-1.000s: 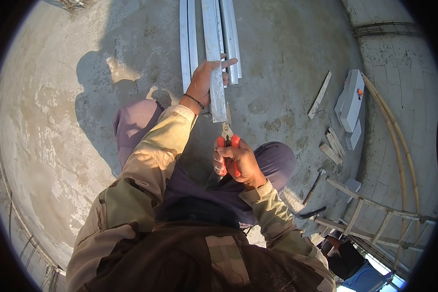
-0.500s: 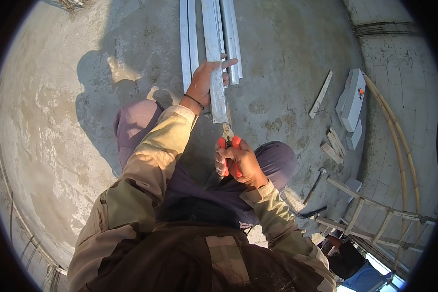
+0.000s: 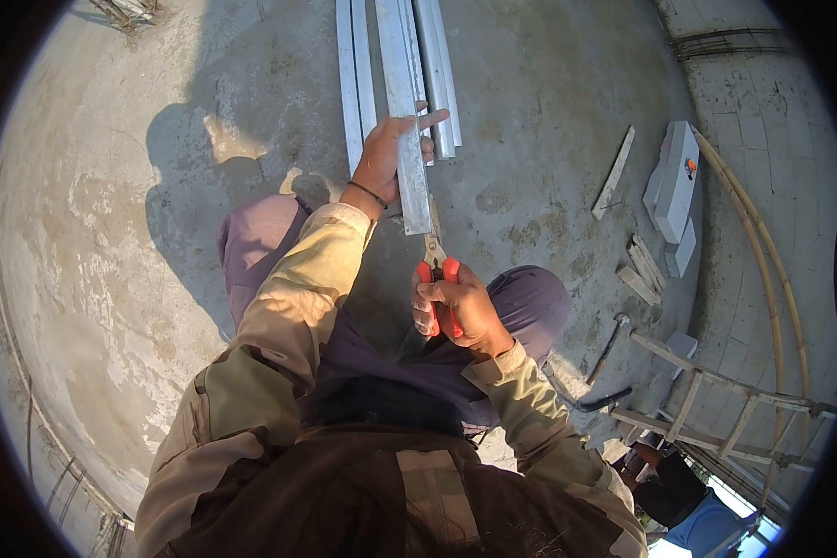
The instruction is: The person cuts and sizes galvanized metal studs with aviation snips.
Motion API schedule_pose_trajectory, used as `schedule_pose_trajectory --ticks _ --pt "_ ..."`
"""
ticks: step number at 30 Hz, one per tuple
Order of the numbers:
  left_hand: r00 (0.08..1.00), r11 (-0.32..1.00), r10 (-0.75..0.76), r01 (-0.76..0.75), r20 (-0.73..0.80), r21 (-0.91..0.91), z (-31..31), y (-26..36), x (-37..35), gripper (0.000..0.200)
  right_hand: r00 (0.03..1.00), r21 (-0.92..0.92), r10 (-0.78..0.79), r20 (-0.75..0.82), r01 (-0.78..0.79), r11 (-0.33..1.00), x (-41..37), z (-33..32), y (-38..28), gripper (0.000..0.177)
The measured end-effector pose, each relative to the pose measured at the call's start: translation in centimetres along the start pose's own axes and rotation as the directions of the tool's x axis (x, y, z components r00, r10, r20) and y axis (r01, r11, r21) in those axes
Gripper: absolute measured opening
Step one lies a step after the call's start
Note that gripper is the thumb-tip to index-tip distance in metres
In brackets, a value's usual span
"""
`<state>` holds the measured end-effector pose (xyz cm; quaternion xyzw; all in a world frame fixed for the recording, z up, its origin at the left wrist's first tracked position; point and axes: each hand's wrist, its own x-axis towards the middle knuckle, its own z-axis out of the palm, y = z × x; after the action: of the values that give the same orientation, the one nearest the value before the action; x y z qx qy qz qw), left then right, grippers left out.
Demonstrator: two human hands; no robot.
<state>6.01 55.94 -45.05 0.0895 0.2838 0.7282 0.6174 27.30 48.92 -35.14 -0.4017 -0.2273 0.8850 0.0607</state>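
My left hand [image 3: 386,158] is wrapped round a long metal channel [image 3: 415,191], with the index finger stretched out to the right across it. The channel's near end points toward me. Just below that end, my right hand [image 3: 465,312] grips red-handled snips [image 3: 434,256] by both handles. Their metal jaws are right at the channel's end corner. More long metal channels [image 3: 352,88] lie on the concrete floor beyond my left hand, on both sides of the held one.
At right lie a wooden strip [image 3: 615,172], white blocks [image 3: 675,186] with a small orange thing on top, and short wood pieces [image 3: 642,270]. Curved poles [image 3: 763,270] lean near a wall. A ladder [image 3: 716,414] stands at lower right, with another person [image 3: 684,502] beyond it.
The held channel tilts slightly more, its far part having shifted left. Both hands keep their grips, and the snips stay at the channel's end.
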Motion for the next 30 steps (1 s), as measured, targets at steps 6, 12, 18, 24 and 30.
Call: schedule_pose_trajectory --ticks 6,12,18,24,30 --pt "1.0 1.0 0.012 -0.012 -0.002 0.006 -0.1 0.0 0.2 0.048 1.0 -0.015 -0.024 0.01 0.024 1.0 0.1 -0.4 0.2 0.004" --pt "1.0 0.998 -0.013 0.015 0.024 -0.069 0.0 0.1 0.3 0.039 0.997 -0.055 -0.038 -0.068 0.034 0.998 -1.4 0.9 0.6 0.024" --pt "0.998 0.966 -0.008 0.022 0.057 -0.256 0.5 0.5 0.0 0.039 0.999 -0.06 -0.023 -0.037 0.021 0.998 -2.7 0.5 2.4 0.03" --pt "0.998 0.999 -0.003 0.006 -0.07 0.043 0.9 0.5 -0.1 0.035 0.994 -0.338 -0.096 -0.06 0.07 0.939 -3.4 0.2 3.0 0.024" --pt "0.992 0.986 0.006 0.015 -0.13 0.167 1.5 0.8 0.0 0.037 0.973 -0.58 -0.14 -0.181 0.009 0.814 -4.1 -0.2 2.7 0.02"
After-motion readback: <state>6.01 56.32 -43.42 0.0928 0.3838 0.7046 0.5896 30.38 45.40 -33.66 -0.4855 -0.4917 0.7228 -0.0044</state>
